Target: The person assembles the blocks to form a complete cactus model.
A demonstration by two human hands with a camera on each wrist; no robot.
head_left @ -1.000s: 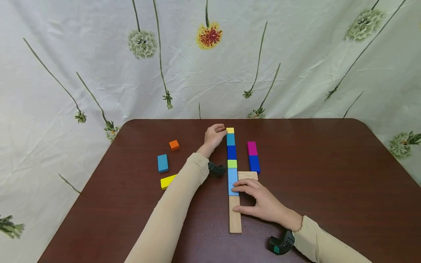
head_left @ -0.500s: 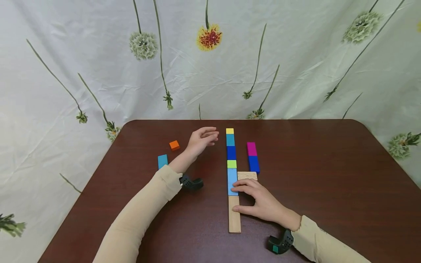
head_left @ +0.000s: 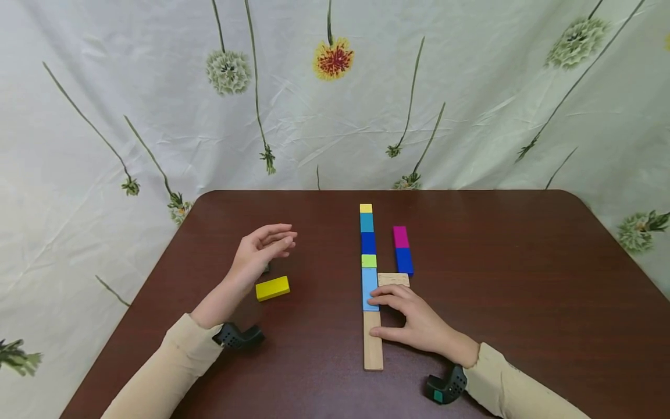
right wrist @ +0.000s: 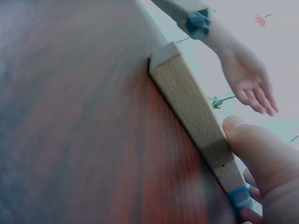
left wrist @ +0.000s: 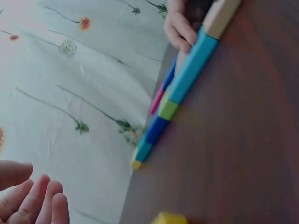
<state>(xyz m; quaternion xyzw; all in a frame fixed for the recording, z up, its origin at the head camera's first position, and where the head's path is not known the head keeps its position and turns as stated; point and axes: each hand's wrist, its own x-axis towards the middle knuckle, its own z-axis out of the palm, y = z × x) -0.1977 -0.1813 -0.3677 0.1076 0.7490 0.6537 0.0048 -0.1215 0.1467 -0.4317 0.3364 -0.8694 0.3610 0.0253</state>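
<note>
My left hand hovers over the left of the table, holding nothing, its fingers loosely extended. Just below it lies a yellow block. The blue and orange blocks seen there earlier are hidden behind the hand. In the middle, a straight row runs away from me: a bare wooden block, a light blue block, a lime green one, a dark blue one, a blue one and a small yellow one. My right hand rests its thumb on the wooden block and its fingertips on the light blue one.
Another wooden block lies crosswise against the row's right side, partly under my right hand. Beyond it, a blue block and a magenta block stand end to end. A floral cloth hangs behind the table.
My left hand has left the far end of the row and moved left and nearer, over the loose blocks. My right hand has stayed in place, and the row looks the same.
</note>
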